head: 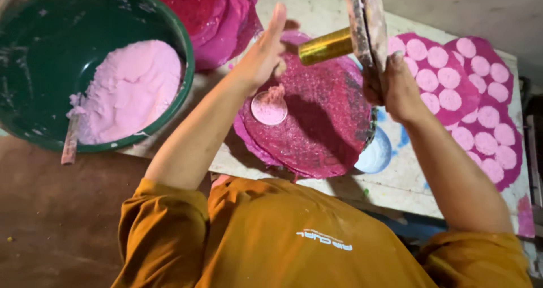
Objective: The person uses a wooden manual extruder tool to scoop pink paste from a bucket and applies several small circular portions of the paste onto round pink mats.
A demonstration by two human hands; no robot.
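dough, a small pink flattened disc (269, 107), lies on my magenta press sheet (317, 124), looking soft and tearable, best lifted by its rim; my left hand (263, 56) hovers open, my right hand (396, 87) grips the raised press lid (365, 22).

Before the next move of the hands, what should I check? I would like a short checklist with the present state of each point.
1. Right hand grips the raised round metal lid firmly: ok.
2. Left hand is out from under the lid: not ok, it is over the magenta round plate, fingers stretched.
3. Small pale pink disc lies flat on the plate: ok.
4. Pink powder is left in the green round bowl: ok.
5. Lid's underside is clean: cannot tell.
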